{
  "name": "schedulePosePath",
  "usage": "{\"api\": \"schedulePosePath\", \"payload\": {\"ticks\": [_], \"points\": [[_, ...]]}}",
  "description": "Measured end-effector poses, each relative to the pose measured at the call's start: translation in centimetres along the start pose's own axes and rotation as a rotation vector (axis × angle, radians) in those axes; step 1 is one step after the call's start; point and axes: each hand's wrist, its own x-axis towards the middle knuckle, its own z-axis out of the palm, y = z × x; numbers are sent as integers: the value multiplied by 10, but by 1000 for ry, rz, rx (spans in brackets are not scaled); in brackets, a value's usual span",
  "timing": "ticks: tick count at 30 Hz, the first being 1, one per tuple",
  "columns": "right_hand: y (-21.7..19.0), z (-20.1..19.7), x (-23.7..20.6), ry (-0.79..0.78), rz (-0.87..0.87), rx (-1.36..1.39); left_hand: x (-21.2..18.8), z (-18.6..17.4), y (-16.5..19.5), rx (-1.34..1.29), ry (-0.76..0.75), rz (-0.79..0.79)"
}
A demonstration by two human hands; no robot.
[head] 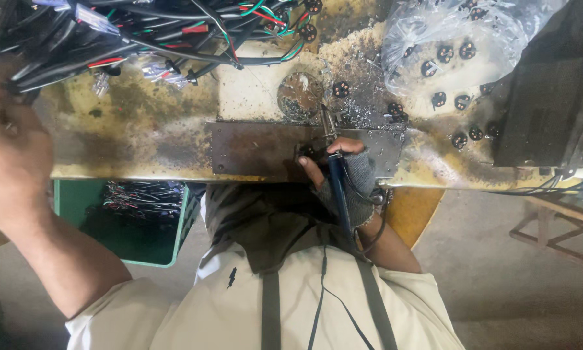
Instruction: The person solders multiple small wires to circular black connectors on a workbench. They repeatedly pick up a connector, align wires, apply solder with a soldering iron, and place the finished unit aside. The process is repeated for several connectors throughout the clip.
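Gripped a blue-handled soldering iron [336,185] in the gloved right hand [348,178], tip on the metal plate [259,150]. Reached the left hand [9,139] toward wire bundles [142,32] at ten o'clock; grasp impossible to tell.

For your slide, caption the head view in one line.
Gloved right hand holds soldering iron on metal plate; left hand reaches wires.

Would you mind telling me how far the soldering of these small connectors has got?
Done, seemingly: wired harnesses lie heaped at the bench's back. In hand: the right hand holds a soldering iron over the metal plate; the left hand reaches toward the wires. Left: loose black connectors in the clear bag.
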Motion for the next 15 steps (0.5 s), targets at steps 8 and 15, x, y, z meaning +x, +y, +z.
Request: {"api": "schedulePosePath", "payload": {"ticks": [8,15], "points": [[2,-1,-1,-10,-23,-158,14,-13,39,-41,-38,11],[3,3,0,27,-58,-74,-21,2,13,-300,17,-208]]}}
